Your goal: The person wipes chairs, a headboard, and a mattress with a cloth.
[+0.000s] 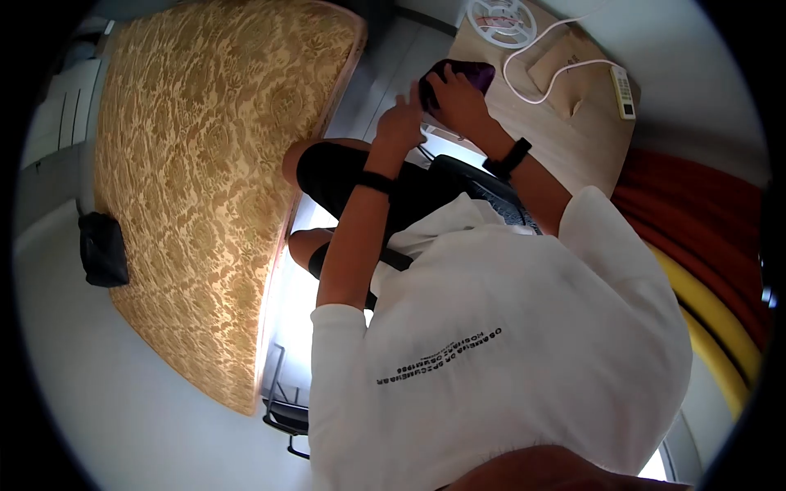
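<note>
A small dark purple, slightly shiny bundle (481,75), perhaps a pouch, is at the near corner of the wooden table. My right hand (458,100) lies over it with the fingers curled round its dark side. Just to the left is my left hand (400,125), close to the bundle's edge. One finger or thumb of it points up and another is smeared by motion, so its grip is unclear. Black bands circle both wrists. A thin dark cord (425,152) shows below the hands.
The wooden table (585,151) holds a white reel (501,23), a brown paper piece (565,69) and a power strip (623,92) with a pale cord. A gold patterned mattress (205,164) stretches along the left, with a black bag (104,250) at its edge. A folding chair (286,416) stands below.
</note>
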Action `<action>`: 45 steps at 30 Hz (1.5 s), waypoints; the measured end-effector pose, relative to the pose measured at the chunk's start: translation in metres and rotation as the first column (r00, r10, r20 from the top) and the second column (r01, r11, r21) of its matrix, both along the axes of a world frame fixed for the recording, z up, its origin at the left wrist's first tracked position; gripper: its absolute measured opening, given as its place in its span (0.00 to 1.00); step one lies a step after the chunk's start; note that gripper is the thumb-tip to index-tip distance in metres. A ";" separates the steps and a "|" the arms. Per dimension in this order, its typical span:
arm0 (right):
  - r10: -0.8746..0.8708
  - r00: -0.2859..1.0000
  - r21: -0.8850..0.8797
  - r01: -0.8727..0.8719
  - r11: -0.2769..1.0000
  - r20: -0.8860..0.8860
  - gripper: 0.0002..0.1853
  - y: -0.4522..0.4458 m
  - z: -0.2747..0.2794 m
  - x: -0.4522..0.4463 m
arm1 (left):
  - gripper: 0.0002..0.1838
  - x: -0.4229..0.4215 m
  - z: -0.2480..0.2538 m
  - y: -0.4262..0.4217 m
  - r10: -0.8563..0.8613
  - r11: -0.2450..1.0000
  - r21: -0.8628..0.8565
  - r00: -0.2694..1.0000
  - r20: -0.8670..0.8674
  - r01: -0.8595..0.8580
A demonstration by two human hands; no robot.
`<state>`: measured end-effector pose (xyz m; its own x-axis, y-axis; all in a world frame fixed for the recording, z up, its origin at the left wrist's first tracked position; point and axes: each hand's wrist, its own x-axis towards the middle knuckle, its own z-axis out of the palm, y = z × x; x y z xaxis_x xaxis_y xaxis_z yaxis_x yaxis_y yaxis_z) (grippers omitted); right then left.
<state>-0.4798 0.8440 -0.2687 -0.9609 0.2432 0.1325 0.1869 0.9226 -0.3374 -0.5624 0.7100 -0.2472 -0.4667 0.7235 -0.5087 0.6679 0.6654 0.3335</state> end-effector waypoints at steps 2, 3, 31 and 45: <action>-0.042 0.999 0.044 0.042 0.998 0.007 0.28 0.006 -0.010 -0.021 | 0.65 -0.002 -0.026 0.009 0.045 0.980 0.195 0.999 -0.029 -0.038; -0.037 0.990 -0.004 0.038 0.999 0.139 0.28 0.013 -0.005 -0.032 | 0.66 -0.007 -0.049 0.019 -0.031 0.904 0.424 0.997 -0.065 0.056; 0.104 0.990 0.180 -0.121 0.976 0.099 0.22 0.036 0.004 0.048 | 0.54 0.044 -0.058 0.067 -0.114 0.926 0.325 0.965 -0.237 0.190; 0.118 0.858 -0.007 -0.132 0.991 0.500 0.20 0.029 0.048 0.102 | 0.39 0.109 -0.024 0.060 -0.184 0.966 0.171 0.980 -0.079 0.195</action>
